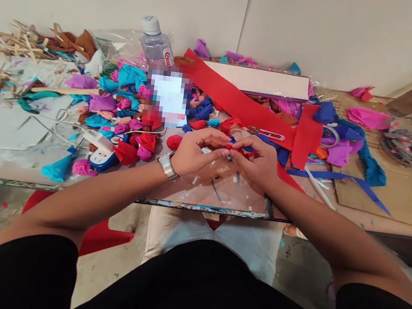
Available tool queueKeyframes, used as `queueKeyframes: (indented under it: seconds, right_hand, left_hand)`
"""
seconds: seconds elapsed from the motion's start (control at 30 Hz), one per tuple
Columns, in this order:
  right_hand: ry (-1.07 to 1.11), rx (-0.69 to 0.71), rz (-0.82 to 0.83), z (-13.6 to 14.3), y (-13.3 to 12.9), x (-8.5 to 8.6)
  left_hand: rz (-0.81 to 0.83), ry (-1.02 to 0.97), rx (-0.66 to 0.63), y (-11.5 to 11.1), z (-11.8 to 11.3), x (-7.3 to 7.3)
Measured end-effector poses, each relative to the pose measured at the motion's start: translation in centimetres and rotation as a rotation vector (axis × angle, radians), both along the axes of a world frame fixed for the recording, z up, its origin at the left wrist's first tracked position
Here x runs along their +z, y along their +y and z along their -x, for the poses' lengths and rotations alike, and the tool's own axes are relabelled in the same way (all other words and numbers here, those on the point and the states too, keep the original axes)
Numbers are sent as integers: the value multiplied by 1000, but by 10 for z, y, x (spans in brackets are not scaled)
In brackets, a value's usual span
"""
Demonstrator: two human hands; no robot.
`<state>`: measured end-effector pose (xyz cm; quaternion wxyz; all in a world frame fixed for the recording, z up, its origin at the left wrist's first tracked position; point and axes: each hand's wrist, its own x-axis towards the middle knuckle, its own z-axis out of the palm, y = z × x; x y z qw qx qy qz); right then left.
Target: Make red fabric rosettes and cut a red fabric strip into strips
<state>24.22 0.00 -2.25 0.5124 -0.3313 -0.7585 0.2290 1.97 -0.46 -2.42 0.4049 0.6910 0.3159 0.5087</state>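
Note:
My left hand and my right hand meet over the front of the table, fingertips together. Between their thumbs and fingers is a small piece of red crepe paper, mostly covered by the fingers. Just beyond the hands lie thread snips on a long red crepe paper strip. A red crepe paper bud rests beside my left hand. Blue crepe paper shows next to my right hand.
A clear bottle stands behind a phone-like, blurred bright screen. Coloured paper buds heap to the left, around a blue-and-white power socket. A tape roll, blue strips and cardboard lie at right. Wooden sticks pile far left.

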Motion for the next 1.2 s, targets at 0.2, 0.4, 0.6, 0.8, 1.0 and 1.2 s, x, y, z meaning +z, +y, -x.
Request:
queueKeyframes:
  seconds: [0.2, 0.4, 0.6, 0.8, 1.0, 1.2]
  right_hand:
    - [9, 51, -12, -1, 1, 0]
    - [-33, 62, -93, -1, 2, 4]
    - [-42, 55, -89, 0, 2, 3]
    - [-8, 50, -23, -2, 2, 1]
    - [-94, 80, -131, -4, 5, 1]
    - [-126, 48, -200, -5, 6, -2]
  left_hand:
    - [16, -45, -18, 2, 0, 1]
    - [79, -70, -22, 6, 0, -1]
    - [126, -69, -47, 5, 1, 2]
    - [174, -95, -108, 5, 0, 5]
    - [275, -164, -105, 8, 0, 5]
    - [274, -119, -82, 7, 2, 4]
